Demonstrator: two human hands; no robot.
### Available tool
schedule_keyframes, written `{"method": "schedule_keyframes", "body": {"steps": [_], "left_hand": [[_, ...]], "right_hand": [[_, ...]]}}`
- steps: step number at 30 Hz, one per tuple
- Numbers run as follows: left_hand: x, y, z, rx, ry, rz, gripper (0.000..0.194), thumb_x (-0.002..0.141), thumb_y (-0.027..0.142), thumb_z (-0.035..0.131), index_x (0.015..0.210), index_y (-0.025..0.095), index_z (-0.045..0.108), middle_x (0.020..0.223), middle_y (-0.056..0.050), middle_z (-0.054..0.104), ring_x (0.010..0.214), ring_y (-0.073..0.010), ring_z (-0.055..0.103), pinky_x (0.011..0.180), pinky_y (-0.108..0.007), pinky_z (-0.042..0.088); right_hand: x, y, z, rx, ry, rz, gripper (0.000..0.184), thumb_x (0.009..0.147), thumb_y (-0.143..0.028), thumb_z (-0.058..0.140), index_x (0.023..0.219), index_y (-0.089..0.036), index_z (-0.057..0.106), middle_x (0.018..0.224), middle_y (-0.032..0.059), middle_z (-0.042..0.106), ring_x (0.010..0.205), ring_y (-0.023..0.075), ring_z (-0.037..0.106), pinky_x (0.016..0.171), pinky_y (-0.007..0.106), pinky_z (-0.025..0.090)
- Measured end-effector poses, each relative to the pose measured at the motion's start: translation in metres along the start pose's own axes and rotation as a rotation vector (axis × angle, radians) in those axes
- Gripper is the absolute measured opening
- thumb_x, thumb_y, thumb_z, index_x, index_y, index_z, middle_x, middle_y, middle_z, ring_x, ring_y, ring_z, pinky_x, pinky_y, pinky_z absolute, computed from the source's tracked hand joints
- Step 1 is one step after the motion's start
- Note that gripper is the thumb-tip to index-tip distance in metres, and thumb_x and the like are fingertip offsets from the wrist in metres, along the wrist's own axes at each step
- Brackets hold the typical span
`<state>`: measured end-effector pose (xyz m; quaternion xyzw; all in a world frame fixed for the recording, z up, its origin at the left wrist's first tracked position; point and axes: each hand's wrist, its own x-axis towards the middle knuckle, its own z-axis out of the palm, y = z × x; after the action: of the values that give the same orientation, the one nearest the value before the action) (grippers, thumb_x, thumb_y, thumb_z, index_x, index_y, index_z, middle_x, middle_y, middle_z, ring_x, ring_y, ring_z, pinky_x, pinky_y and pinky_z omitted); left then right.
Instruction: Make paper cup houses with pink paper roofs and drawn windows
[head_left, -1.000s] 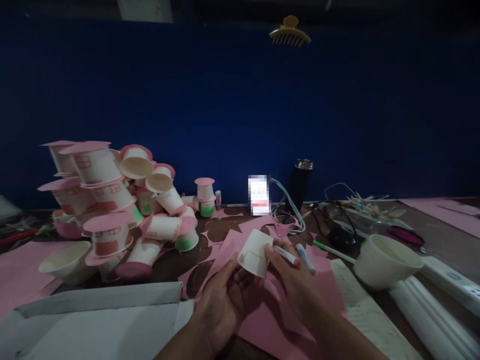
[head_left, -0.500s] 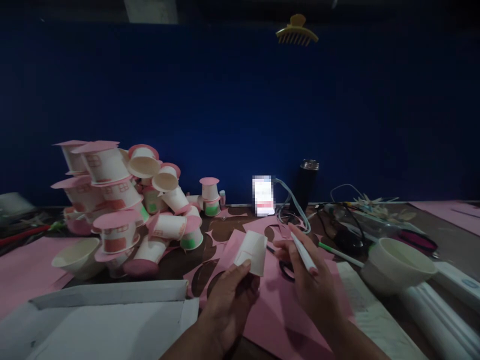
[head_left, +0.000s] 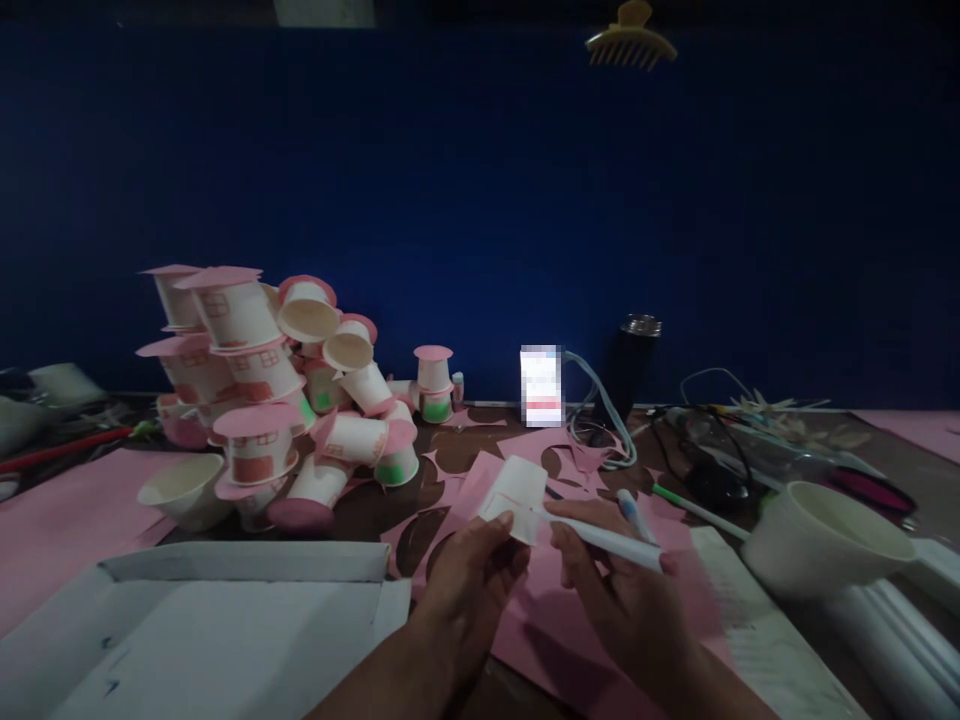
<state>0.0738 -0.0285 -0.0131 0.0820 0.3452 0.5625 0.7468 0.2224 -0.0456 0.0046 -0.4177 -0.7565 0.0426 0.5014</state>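
My left hand (head_left: 469,580) grips a small white paper cup (head_left: 517,497) held on its side, with thin pink lines drawn on it. My right hand (head_left: 615,590) holds a white marker (head_left: 600,538) with a pink end, its tip touching the cup's side. Both hands hover above a pink paper sheet (head_left: 540,630) with round holes cut out of it. A second marker (head_left: 636,515) with a blue cap lies just beyond my right hand.
A heap of decorated paper cups with pink lids (head_left: 277,400) stands at the left. An open white cardboard box (head_left: 217,640) lies front left. White bowls (head_left: 821,540) (head_left: 184,490), a dark flask (head_left: 636,370), cables (head_left: 697,450) and a green pen (head_left: 694,508) crowd the right.
My right hand turned the marker from pointing away to lying level, and its tip now meets the cup. The view shifted slightly left and down.
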Motion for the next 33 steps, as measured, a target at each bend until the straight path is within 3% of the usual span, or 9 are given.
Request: {"method": "schedule_keyframes", "body": {"steps": [9,22,33], "left_hand": [[-0.0001,-0.0008,0.001,0.039,-0.074,0.015,0.008,0.07,0.009,0.074,0.076,0.008,0.07,0.078,-0.008,0.071,0.071,-0.0145,0.065,0.068,-0.025,0.056],[-0.0046,-0.0008,0.0056,0.043,-0.09,0.008,0.008,0.068,0.008,0.075,0.075,0.007,0.07,0.077,-0.009,0.072,0.067,-0.0133,0.065,0.066,-0.023,0.056],[-0.0042,-0.0022,0.0027,0.045,-0.121,0.007,0.012,0.066,0.011,0.078,0.076,0.008,0.072,0.079,-0.009,0.073,0.069,-0.0133,0.066,0.068,-0.022,0.056]], "right_hand": [[0.0011,-0.0004,0.0023,-0.013,-0.004,-0.03,0.016,0.093,-0.018,0.051,0.107,-0.02,0.059,0.083,0.004,0.065,0.079,0.0173,0.065,0.073,0.032,0.052],[-0.0032,0.0029,0.0048,-0.023,-0.014,-0.002,0.016,0.093,-0.02,0.051,0.107,-0.021,0.06,0.087,0.004,0.068,0.073,0.016,0.067,0.07,0.03,0.055],[-0.0026,0.0005,0.0025,-0.047,-0.025,0.017,0.016,0.093,-0.021,0.051,0.107,-0.021,0.06,0.087,0.0046,0.068,0.082,0.019,0.068,0.076,0.032,0.054]]}}
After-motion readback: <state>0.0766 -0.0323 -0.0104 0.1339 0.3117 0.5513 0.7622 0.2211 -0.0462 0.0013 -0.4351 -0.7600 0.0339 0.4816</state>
